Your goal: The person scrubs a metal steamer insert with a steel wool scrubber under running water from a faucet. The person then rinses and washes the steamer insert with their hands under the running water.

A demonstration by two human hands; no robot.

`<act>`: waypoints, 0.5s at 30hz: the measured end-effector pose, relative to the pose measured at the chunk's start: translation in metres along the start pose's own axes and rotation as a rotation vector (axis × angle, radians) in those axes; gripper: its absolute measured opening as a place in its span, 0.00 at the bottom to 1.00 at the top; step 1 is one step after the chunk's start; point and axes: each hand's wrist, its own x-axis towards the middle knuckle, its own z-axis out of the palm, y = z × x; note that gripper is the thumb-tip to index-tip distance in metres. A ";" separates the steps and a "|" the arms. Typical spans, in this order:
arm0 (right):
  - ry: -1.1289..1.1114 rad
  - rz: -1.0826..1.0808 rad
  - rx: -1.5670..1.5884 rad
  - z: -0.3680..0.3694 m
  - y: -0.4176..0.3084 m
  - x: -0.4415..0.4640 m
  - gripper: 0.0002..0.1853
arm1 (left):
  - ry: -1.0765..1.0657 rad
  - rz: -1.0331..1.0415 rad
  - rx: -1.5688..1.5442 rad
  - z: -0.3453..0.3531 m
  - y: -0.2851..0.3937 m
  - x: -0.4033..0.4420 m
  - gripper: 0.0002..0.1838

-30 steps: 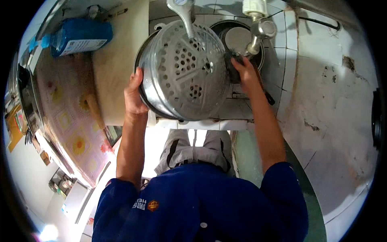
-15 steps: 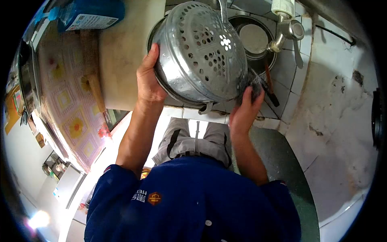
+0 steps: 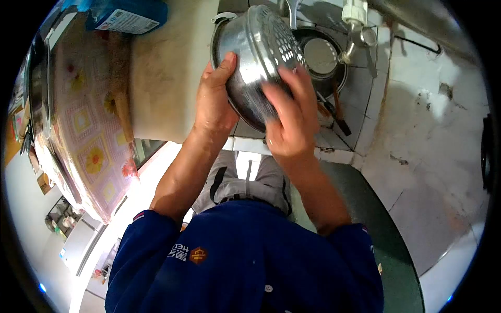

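A metal steamer pot (image 3: pixel 242 47) with a perforated base is tilted on its side over the tiled sink area, its holed face turned right. My left hand (image 3: pixel 216 99) grips its rim on the left, thumb on the outer wall. Against the lower side wall lies my right hand (image 3: pixel 292 112), fingers bent and smeared by motion. Under those fingers is a grey wiry scouring pad (image 3: pixel 261 101), mostly hidden. The pot's inside faces away from view.
A dark pan (image 3: pixel 342 78) with water sits behind the pot, below a tap (image 3: pixel 360 39). A long-handled utensil (image 3: pixel 342 122) lies by it. At left are a pale board (image 3: pixel 167 78), a blue bottle (image 3: pixel 130 21) and a patterned cloth (image 3: pixel 88 135).
The pot has turned so its holed face points more to the right and its side wall shows. My right hand has moved up and left along the wall.
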 end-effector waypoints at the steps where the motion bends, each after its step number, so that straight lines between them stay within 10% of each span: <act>1: 0.001 0.001 -0.011 -0.008 0.003 -0.025 0.18 | 0.010 0.021 -0.005 -0.001 -0.001 0.000 0.13; 15: 0.004 0.038 -0.064 -0.012 0.008 -0.029 0.20 | -0.026 0.054 -0.063 0.003 -0.011 -0.012 0.16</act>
